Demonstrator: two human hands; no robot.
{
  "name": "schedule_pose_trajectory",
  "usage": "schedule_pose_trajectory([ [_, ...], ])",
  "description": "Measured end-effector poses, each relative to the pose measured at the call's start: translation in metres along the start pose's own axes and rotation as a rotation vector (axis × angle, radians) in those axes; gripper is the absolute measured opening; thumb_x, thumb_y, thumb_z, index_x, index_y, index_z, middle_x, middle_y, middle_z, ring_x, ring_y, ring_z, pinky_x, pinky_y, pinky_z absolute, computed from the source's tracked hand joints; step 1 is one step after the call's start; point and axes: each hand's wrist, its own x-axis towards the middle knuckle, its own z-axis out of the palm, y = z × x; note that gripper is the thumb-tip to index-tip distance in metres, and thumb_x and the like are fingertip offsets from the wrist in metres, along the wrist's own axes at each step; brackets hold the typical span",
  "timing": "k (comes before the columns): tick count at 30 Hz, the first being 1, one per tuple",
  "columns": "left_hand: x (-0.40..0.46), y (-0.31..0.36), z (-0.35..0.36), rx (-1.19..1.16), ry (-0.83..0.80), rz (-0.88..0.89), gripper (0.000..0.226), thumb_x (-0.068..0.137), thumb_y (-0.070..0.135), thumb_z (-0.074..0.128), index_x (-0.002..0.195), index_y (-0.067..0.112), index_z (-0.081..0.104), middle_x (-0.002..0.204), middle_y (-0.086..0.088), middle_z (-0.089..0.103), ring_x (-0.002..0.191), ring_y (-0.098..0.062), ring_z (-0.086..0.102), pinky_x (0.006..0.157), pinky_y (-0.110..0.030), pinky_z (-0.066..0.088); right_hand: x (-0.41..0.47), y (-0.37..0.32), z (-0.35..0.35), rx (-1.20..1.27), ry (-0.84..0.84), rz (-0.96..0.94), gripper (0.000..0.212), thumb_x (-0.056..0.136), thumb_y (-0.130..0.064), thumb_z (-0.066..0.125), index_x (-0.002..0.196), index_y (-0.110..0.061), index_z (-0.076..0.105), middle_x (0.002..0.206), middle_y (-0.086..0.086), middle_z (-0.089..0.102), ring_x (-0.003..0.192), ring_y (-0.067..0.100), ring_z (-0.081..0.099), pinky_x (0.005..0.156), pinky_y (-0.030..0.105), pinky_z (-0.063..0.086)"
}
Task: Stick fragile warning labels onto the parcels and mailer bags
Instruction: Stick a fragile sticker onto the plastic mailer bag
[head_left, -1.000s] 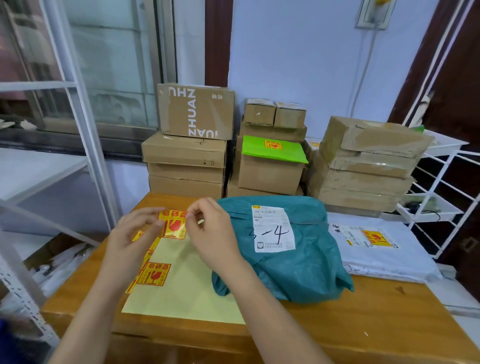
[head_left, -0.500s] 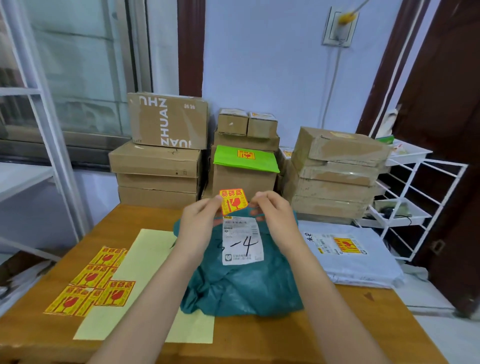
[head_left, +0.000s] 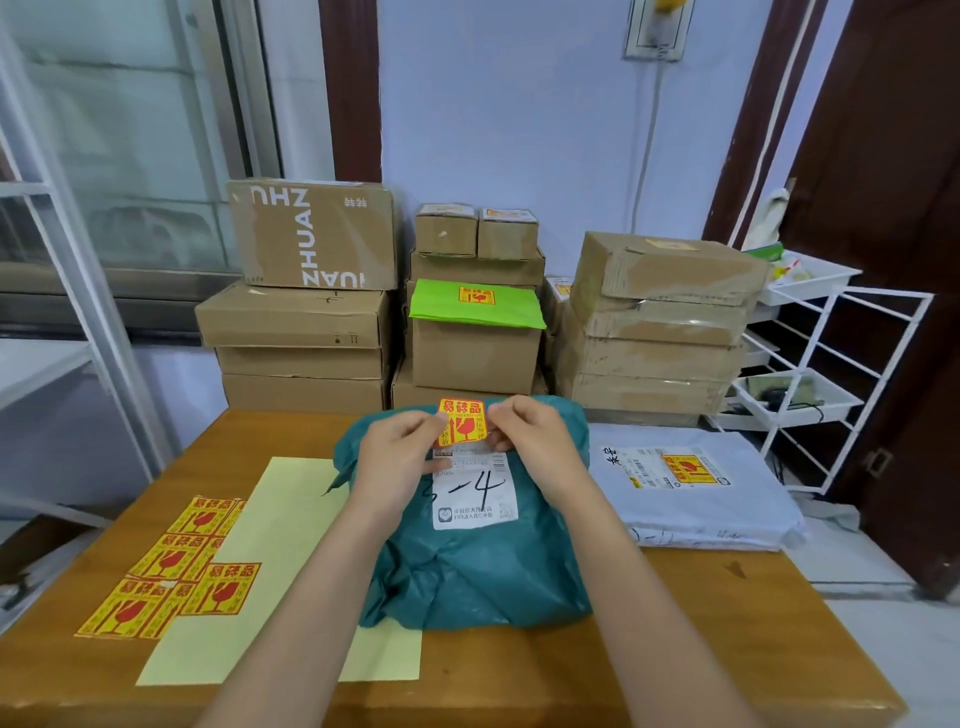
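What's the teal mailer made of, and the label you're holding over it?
Teal mailer bag: looks like thin plastic film, soft creases with a dull sheen. Fragile label, pinched by left hand and right hand: probably glossy printed sticker paper, flexing slightly.

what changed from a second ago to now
Both hands, left hand and right hand, peeled one fragile label off the sheets at the table's left and carried it right, over the teal mailer bag, above its shipping label. Remaining label sheets, bag and boxes stayed put.
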Motion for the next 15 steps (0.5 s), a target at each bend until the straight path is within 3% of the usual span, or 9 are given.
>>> schedule_pose_trajectory([
  [5,-0.0031,-0.0026,-0.0013,0.078,-0.052,0.054,0.037,0.092,0.020,0.061,0.084,-0.016,0.061,0.075,-0.017,0.054,0.074,-0.022,0.056,0.064,-0.020,0.055,0.0001,-0.0002,-0.0007,-0.016,0.014,0.014,0.028,0.091,-0.019,0.058,0.063,-0.017,0.058,0.062,-0.007,0.060,0.062,0.007,0.055,0.069,0.025,0.046],
  [10,-0.0056,-0.0031,-0.0014,0.138,-0.053,0.065,0.034,0.091,0.022,0.062,0.066,-0.001,0.066,0.064,-0.012,0.060,0.068,-0.019,0.063,0.080,-0.043,0.058,0.0011,0.0027,-0.0010,-0.053,0.003,0.016,0.025,0.089,-0.016,0.060,0.064,-0.016,0.061,0.065,-0.002,0.061,0.068,0.011,0.056,0.074,0.034,0.048],
  [15,-0.0042,-0.0044,-0.0040,0.139,-0.025,0.066,0.057,0.077,0.051,0.065,0.073,-0.006,0.064,0.079,-0.028,0.064,0.083,-0.042,0.064,0.082,-0.057,0.052,0.0016,0.0036,-0.0021,-0.035,-0.004,0.026,0.029,0.088,-0.013,0.060,0.059,-0.017,0.057,0.061,-0.003,0.060,0.067,0.013,0.055,0.073,0.033,0.046],
])
